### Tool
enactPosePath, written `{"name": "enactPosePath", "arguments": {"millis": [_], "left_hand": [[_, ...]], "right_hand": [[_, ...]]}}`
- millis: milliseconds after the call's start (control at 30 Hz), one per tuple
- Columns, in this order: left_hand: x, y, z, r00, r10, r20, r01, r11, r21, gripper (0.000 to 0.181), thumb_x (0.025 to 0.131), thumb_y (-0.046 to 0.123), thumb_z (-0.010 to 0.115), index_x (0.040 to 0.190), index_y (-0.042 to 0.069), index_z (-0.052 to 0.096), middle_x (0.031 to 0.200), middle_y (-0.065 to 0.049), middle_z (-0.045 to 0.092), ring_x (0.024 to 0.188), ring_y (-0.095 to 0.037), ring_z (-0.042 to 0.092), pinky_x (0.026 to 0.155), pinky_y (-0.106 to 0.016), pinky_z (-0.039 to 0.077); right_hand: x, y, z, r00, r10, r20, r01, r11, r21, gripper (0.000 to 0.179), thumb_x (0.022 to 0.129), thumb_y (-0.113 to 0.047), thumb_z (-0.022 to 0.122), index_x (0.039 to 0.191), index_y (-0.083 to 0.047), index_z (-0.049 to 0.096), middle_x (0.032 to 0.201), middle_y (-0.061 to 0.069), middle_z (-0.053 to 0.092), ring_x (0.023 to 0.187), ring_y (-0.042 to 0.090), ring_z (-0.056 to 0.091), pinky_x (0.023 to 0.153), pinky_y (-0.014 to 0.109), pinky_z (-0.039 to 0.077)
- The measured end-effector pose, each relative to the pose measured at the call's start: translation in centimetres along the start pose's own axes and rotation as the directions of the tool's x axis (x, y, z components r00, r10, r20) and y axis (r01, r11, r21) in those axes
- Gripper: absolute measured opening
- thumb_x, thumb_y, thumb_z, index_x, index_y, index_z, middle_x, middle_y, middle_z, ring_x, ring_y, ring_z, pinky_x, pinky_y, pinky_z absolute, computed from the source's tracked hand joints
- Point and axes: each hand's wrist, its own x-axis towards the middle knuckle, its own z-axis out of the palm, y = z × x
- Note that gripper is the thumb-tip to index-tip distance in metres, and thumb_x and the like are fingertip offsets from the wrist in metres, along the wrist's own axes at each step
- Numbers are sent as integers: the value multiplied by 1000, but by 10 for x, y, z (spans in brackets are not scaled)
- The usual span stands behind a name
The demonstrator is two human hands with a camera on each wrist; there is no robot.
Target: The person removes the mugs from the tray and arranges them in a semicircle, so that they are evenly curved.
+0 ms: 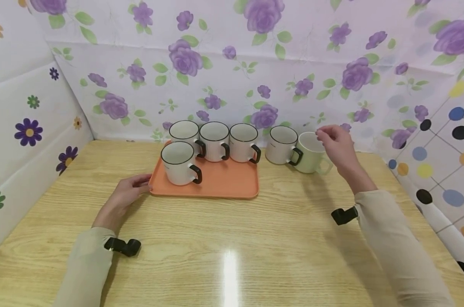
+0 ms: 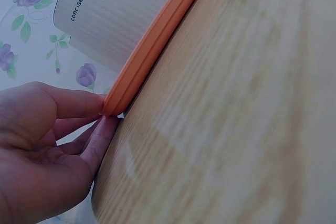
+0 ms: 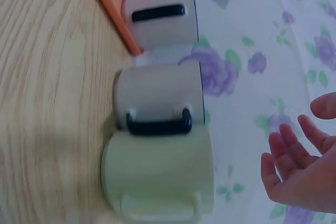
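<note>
My left hand (image 1: 125, 195) pinches the front left corner of an orange tray (image 1: 226, 181) between thumb and fingers; the left wrist view shows the fingertips right at the rim (image 2: 131, 80). On the tray stand several white mugs with black rims and black handles, one of them a front mug (image 1: 177, 171) near the left edge. My right hand (image 1: 340, 150) hovers above and right of a pale green mug (image 1: 309, 158), fingers loosely bent with nothing in them. In the right wrist view that hand (image 3: 307, 169) is apart from the green mug (image 3: 160, 171).
Between the tray and the green mug, another white mug (image 1: 279, 149) stands on the wooden table (image 1: 232, 234). Flowered cloth (image 1: 224, 76) hangs close behind the row of mugs. A dotted cloth (image 1: 443, 170) borders the right side.
</note>
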Motion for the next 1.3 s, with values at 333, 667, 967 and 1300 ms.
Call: {"name": "enactPosePath", "arguments": {"millis": [333, 667, 967, 1300], "left_hand": [[1, -3, 1, 1000, 21, -12, -21, 1000, 8, 54, 100, 8, 52, 147, -6, 32, 141, -29, 42, 128, -35, 41, 89, -21, 44], [0, -2, 1, 1000, 21, -6, -21, 1000, 10, 54, 100, 9, 52, 148, -5, 31, 142, -29, 41, 129, -35, 40, 93, -27, 43], [0, 1, 2, 1000, 23, -7, -23, 999, 24, 54, 100, 9, 52, 148, -6, 32, 142, -29, 41, 129, -35, 41, 94, -30, 42], [-1, 0, 1, 1000, 15, -2, -15, 1000, 22, 54, 100, 7, 51, 148, -6, 31, 143, -29, 39, 130, -36, 39, 94, -28, 43]], "right_hand": [[1, -27, 49, 988, -26, 155, 32, 999, -36, 36, 102, -23, 50, 123, 6, 55, 118, 21, 57, 105, 27, 53, 87, 35, 43], [-1, -36, 104, 957, -19, 291, -4, 997, 78, 30, 100, -12, 51, 121, 9, 56, 116, 26, 59, 104, 31, 55, 88, 38, 46], [-7, -43, 145, 926, -8, 376, -71, 978, 197, 24, 100, -2, 42, 112, 11, 58, 115, 29, 59, 110, 39, 56, 89, 39, 48], [-13, -47, 187, 918, 45, 394, -182, 931, 318, 27, 100, -7, 51, 116, 13, 59, 119, 26, 59, 115, 39, 53, 98, 47, 43]]}}
